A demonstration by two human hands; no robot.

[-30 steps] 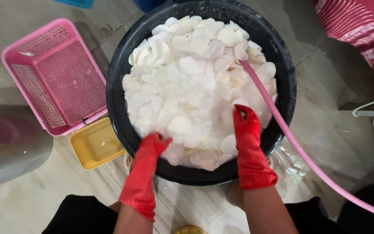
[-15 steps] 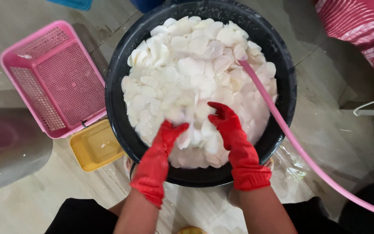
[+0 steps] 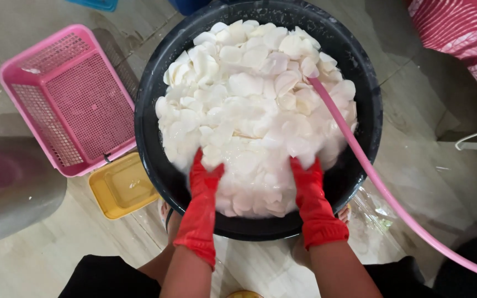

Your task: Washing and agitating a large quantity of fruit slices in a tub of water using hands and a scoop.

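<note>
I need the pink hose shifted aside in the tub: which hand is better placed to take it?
Probably the right hand: the pink hose runs along that side of the black tub, while the left hand is across the white slices.

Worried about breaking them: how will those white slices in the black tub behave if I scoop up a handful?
The white slices look thin and wet, so probably slippery and limp. Piled loosely in the black tub, some would likely slide off the red-gloved left hand and right hand.
</note>
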